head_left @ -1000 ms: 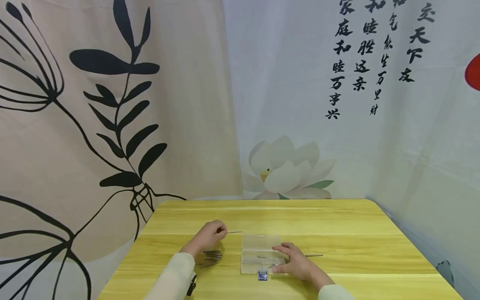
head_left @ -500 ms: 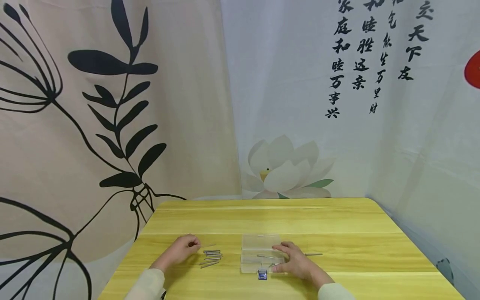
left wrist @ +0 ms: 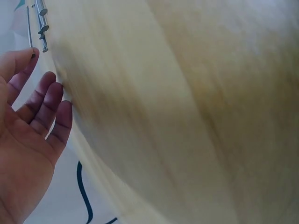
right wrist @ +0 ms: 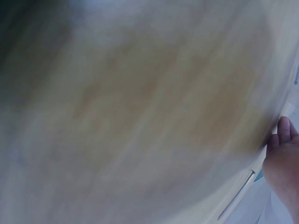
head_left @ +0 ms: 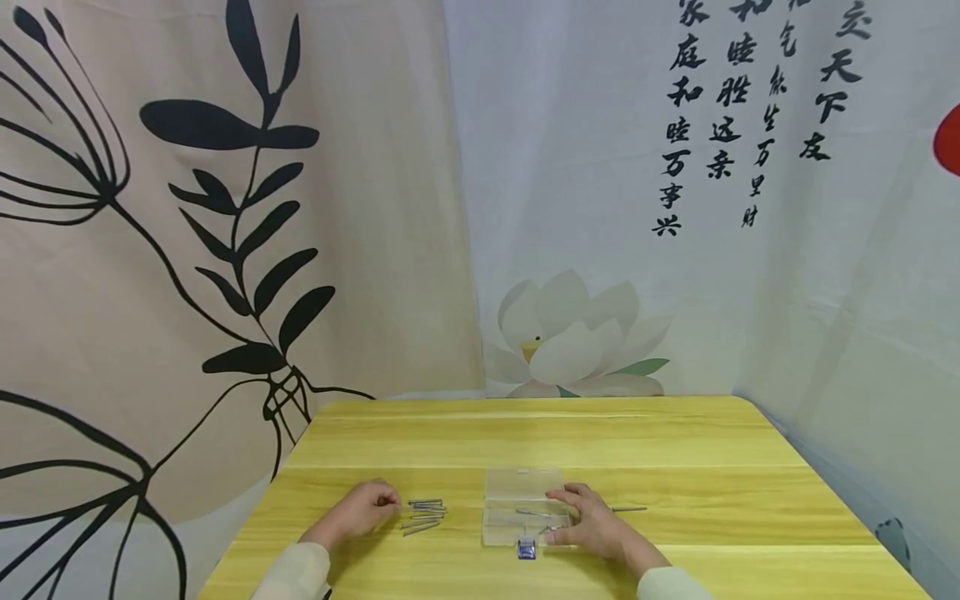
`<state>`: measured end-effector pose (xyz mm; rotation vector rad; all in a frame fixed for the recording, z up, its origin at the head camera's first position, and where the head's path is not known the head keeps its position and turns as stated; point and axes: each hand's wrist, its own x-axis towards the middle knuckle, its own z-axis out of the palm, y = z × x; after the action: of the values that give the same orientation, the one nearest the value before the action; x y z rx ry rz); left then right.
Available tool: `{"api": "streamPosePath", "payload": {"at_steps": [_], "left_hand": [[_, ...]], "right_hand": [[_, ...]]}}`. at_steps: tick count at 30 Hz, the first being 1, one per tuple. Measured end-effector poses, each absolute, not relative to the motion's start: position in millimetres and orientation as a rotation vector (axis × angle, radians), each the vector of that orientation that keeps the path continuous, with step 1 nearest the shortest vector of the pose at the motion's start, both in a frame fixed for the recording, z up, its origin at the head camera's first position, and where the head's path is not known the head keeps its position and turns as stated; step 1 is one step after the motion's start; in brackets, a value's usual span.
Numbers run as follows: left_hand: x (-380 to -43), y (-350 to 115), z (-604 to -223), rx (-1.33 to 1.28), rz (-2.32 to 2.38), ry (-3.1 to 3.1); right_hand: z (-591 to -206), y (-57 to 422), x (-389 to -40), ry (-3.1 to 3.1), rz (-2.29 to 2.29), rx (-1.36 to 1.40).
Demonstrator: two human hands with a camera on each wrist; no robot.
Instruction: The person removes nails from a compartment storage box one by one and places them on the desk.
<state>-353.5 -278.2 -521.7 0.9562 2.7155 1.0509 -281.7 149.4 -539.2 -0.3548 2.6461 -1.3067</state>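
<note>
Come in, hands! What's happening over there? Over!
Left hand: pinching one nail. Right hand: holding open clear box. Loose nails between left hand and box.

“家庭和睦万事兴” (head_left: pixel 677 129), “和睦胜远亲” (head_left: pixel 731 92), “气能生万里财” (head_left: pixel 767 129), “天下友” (head_left: pixel 829 108), on wall cloth (head_left: pixel 570 175)

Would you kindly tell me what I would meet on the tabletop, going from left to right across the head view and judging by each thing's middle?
Left hand → group of metal nails → open clear box → right hand → single nail.

right hand (head_left: pixel 597 527) holding box (head_left: pixel 499 534), lid (head_left: pixel 516 482) open; rods (head_left: pixel 428 511)
</note>
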Motion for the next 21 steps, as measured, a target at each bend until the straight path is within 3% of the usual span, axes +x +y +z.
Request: {"api": "streamPosePath", "payload": {"at_steps": [21], "left_hand": [[-356, -275, -514, 0.872, 0.97, 2.761]], "right_hand": [[-539, 150, -283, 2.649, -1.296, -0.365]]}}
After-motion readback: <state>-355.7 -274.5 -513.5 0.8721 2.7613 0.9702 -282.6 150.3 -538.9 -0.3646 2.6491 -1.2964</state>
